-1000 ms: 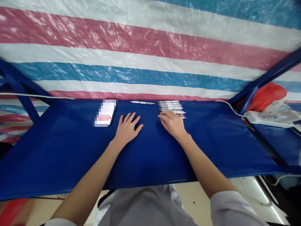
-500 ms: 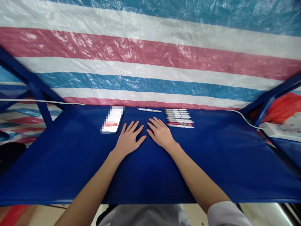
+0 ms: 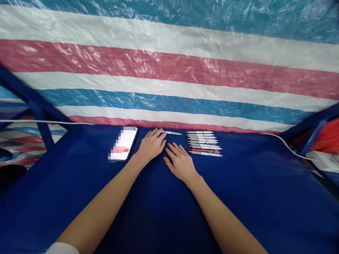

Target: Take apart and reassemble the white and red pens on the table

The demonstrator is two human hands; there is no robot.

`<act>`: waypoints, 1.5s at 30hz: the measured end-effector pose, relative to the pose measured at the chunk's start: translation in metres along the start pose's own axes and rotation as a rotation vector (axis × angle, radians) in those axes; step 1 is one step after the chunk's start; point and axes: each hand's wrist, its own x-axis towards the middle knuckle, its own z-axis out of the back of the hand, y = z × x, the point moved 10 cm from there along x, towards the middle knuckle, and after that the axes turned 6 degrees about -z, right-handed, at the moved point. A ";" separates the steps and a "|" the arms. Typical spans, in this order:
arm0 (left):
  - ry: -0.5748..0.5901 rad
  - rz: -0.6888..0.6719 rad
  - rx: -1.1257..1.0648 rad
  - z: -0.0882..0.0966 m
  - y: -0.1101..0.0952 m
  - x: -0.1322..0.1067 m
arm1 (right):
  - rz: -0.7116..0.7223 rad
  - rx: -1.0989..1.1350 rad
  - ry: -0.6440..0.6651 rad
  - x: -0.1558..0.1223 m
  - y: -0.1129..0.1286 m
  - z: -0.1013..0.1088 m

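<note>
Slim pen [image 3: 173, 133], white and grey

the left hand [image 3: 153, 145] is hiding one end of a lone pen [image 3: 172, 133], and whether it is gripping that end is not showing. left of that hand, coarse blocks are masking a phone [image 3: 124, 144]. right of the right hand [image 3: 180, 160], markings on the row of pens [image 3: 203, 146] are appearing too small to read. farther right, the picture's edge is slicing off a red bundle [image 3: 328, 135]; below the hands, it is cropping the right forearm [image 3: 227, 215] and left sleeve [image 3: 63, 248].
</note>
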 end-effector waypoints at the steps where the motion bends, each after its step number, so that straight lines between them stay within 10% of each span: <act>1: 0.000 -0.026 0.014 -0.004 -0.001 0.006 | -0.002 0.003 0.004 0.000 0.000 0.000; 22: 0.072 -0.182 -0.050 -0.024 -0.004 0.032 | -0.044 -0.014 0.075 0.003 -0.007 -0.005; 31: -0.119 -0.116 -0.199 0.007 0.001 0.002 | -0.057 0.056 0.069 0.002 -0.007 0.000; 37: -0.225 -0.034 -0.510 0.030 0.004 -0.031 | -0.351 0.445 -0.071 0.005 -0.037 0.026; 45: -0.219 -0.105 -0.756 0.038 -0.018 -0.053 | -0.757 1.313 -0.157 -0.003 -0.051 0.006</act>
